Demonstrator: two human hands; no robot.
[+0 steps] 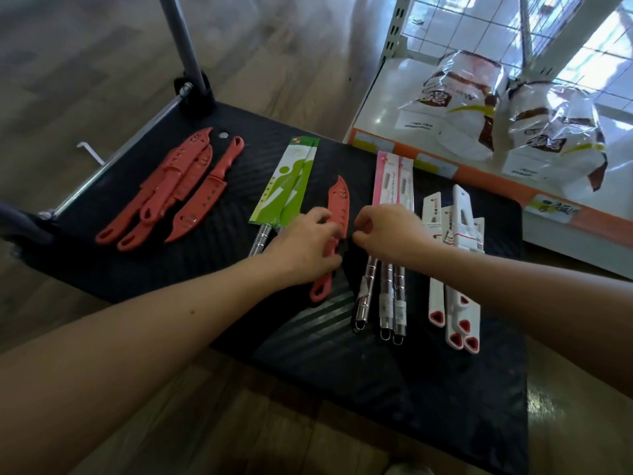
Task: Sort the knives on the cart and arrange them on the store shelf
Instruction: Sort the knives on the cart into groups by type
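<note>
A single red sheathed knife (pixel 334 231) lies near the middle of the black cart deck (pixel 394 389), its tip toward the far edge and its looped handle toward the near edge. We see our left hand (pixel 305 248) laid over the middle of it, forearm stretched in from the near left corner, palm down, fingers curled loosely around the handle where it meets the sheath; the grip looks closed on it, though the knife lies on the deck. Our right hand (pixel 390 234) comes in from the right edge, wrist bent, fingers drawn in narrowly with thumb and forefinger pinched just beside the sheath's lower edge; we cannot tell whether they touch it.

Just left of the held knife lie the green-packaged knives (pixel 287 186) with steel handles. Just right are the pink-carded knives (pixel 394 186), their steel handles (pixel 383 296) pointing at the near edge, and beyond them the white-handled knives (pixel 455 262) close to the right edge. Toward the far left corner sits a group of four more red knives (pixel 171 193), overlapping, well apart from the hands.

The cart's grey push handle post (pixel 185 46) rises at the far left corner. The floor (pixel 85 63) is wood-patterned. Past the far right corner stands the store shelf (pixel 383 97), white with an orange front strip, carrying plastic-wrapped packages (pixel 507 108) before a wire grid back.
</note>
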